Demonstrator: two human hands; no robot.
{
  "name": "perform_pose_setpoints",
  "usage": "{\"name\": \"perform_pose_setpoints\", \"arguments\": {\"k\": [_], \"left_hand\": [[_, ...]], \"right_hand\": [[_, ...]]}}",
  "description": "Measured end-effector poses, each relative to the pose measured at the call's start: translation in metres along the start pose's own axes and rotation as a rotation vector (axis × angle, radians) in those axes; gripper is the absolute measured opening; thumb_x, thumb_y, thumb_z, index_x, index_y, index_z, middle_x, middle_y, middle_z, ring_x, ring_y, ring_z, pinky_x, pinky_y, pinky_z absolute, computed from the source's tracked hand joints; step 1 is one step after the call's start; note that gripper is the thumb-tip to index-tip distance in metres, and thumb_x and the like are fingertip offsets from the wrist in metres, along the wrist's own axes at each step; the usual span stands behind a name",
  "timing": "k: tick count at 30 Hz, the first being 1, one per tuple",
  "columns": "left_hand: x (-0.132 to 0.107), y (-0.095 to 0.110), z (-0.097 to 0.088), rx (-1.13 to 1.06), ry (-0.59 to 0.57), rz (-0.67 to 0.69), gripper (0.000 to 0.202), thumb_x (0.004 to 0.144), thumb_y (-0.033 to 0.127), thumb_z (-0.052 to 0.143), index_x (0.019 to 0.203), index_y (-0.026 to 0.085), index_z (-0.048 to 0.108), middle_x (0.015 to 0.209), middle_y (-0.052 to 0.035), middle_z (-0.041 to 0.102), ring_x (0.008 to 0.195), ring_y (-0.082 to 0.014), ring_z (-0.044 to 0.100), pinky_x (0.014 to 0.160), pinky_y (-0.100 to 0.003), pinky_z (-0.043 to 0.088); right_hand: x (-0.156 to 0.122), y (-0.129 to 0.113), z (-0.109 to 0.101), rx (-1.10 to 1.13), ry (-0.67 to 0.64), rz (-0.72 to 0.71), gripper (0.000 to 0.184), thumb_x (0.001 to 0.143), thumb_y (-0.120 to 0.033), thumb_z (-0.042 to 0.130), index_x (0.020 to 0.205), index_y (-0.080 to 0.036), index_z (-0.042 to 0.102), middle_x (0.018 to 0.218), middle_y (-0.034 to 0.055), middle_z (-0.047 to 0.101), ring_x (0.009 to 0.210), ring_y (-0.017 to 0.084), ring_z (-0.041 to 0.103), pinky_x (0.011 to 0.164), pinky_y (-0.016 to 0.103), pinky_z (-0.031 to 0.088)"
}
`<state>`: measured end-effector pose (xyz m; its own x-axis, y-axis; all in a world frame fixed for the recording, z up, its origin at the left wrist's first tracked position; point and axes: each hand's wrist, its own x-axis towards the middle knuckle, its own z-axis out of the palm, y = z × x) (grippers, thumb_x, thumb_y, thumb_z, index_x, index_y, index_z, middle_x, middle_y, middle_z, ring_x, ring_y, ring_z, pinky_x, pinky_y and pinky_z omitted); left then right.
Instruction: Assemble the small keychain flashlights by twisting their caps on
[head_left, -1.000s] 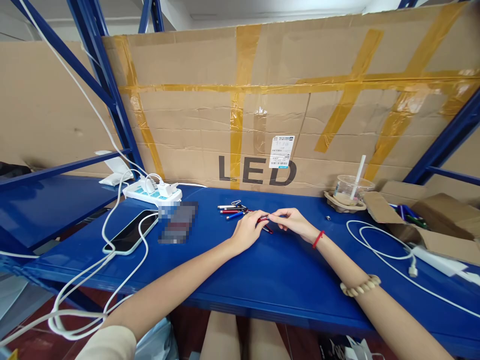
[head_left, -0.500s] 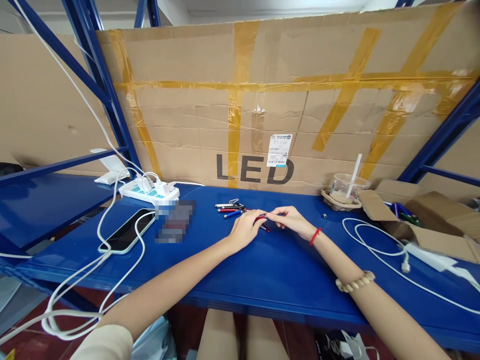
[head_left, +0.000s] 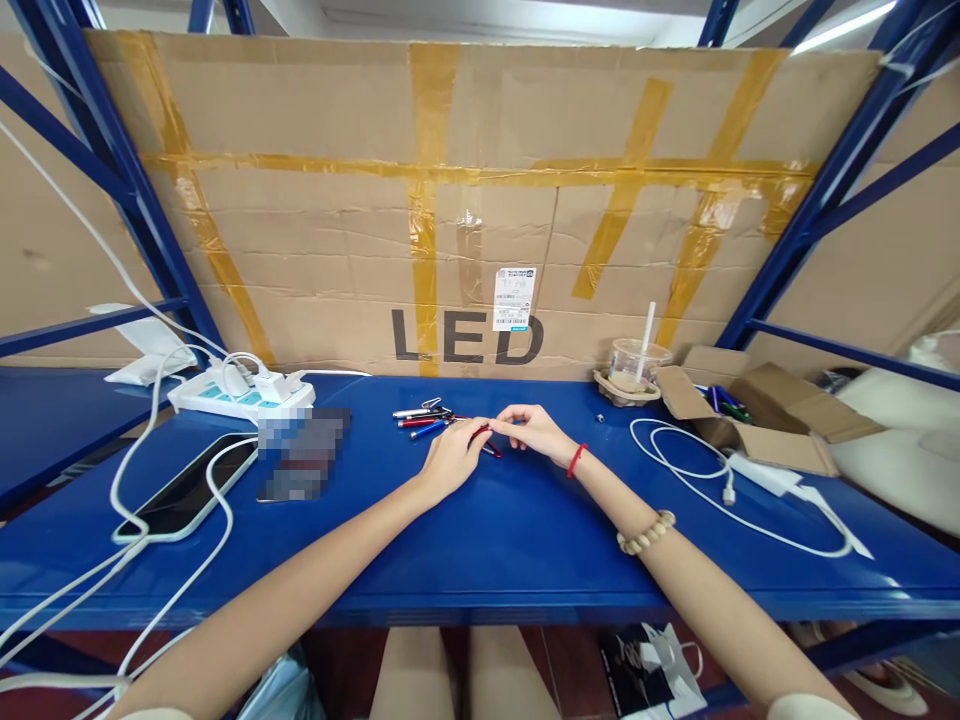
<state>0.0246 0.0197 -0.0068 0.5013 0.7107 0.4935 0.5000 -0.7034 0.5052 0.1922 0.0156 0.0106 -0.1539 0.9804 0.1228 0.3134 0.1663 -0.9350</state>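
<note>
My left hand (head_left: 450,460) is closed around a slim red pen (head_left: 480,432), low over the blue shelf. Thumb and fingertips of my right hand (head_left: 534,432) pinch together at the pen's right end; what exactly they grip there is too small to make out. Just left of my hands lie several pens in a loose bunch: a silver-white pen (head_left: 411,413), another red pen (head_left: 417,423) and a blue pen (head_left: 428,430). A red tip (head_left: 492,451) shows on the shelf under my hands, the rest of it covered by my left hand.
On the left are a power strip (head_left: 240,394) with white cables, a phone (head_left: 191,488) and a blurred dark item (head_left: 304,455). To the right stand a plastic cup (head_left: 637,362) with a straw, an open carton (head_left: 787,447) holding pens, and a coiled white cable (head_left: 675,470). Taped cardboard (head_left: 337,240) backs the shelf.
The view has turned to the right, so everything sits farther left in the picture. Both hands keep nearly the same hold on the red pen, and the other pens lie as before.
</note>
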Motion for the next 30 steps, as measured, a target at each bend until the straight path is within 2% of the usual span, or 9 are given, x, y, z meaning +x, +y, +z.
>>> {"name": "perform_pose_setpoints", "arguments": {"k": [7, 18, 24, 30], "left_hand": [[0.0009, -0.001, 0.0009, 0.017, -0.004, -0.029, 0.025, 0.088, 0.025, 0.036, 0.102, 0.021, 0.057, 0.099, -0.0018, 0.062, 0.092, -0.0172, 0.056, 0.08, -0.027, 0.043], [0.0012, 0.0031, -0.0018, 0.001, -0.024, -0.072, 0.026, 0.089, 0.026, 0.033, 0.099, 0.022, 0.056, 0.094, -0.0006, 0.063, 0.086, -0.0154, 0.057, 0.075, -0.024, 0.042], [0.0012, 0.0031, -0.0026, -0.032, -0.012, -0.125, 0.026, 0.09, 0.028, 0.031, 0.093, 0.021, 0.055, 0.081, 0.0008, 0.062, 0.076, -0.013, 0.057, 0.067, -0.021, 0.04], [-0.0003, 0.0024, -0.003, -0.058, -0.011, -0.12, 0.025, 0.089, 0.029, 0.031, 0.092, 0.022, 0.055, 0.076, 0.0022, 0.06, 0.072, -0.012, 0.056, 0.065, -0.021, 0.039]], "right_hand": [[-0.0008, -0.0015, 0.0019, 0.009, -0.009, -0.015, 0.042, 0.06, -0.05, 0.066, 0.073, -0.011, 0.059, 0.052, -0.0024, 0.05, 0.041, 0.005, 0.042, 0.038, 0.017, 0.032], [0.0013, 0.0013, 0.0014, 0.038, 0.037, -0.08, 0.035, 0.062, -0.043, 0.068, 0.078, -0.012, 0.063, 0.058, 0.0004, 0.056, 0.043, 0.005, 0.043, 0.04, 0.018, 0.034], [0.0023, 0.0057, -0.0002, 0.008, 0.024, -0.099, 0.042, 0.062, -0.042, 0.068, 0.091, -0.011, 0.064, 0.062, 0.0025, 0.06, 0.043, 0.005, 0.044, 0.042, 0.019, 0.037], [0.0029, 0.0054, -0.0001, 0.001, 0.01, -0.085, 0.042, 0.06, -0.045, 0.068, 0.085, -0.01, 0.066, 0.06, 0.0034, 0.059, 0.044, 0.006, 0.044, 0.039, 0.02, 0.036]]}}
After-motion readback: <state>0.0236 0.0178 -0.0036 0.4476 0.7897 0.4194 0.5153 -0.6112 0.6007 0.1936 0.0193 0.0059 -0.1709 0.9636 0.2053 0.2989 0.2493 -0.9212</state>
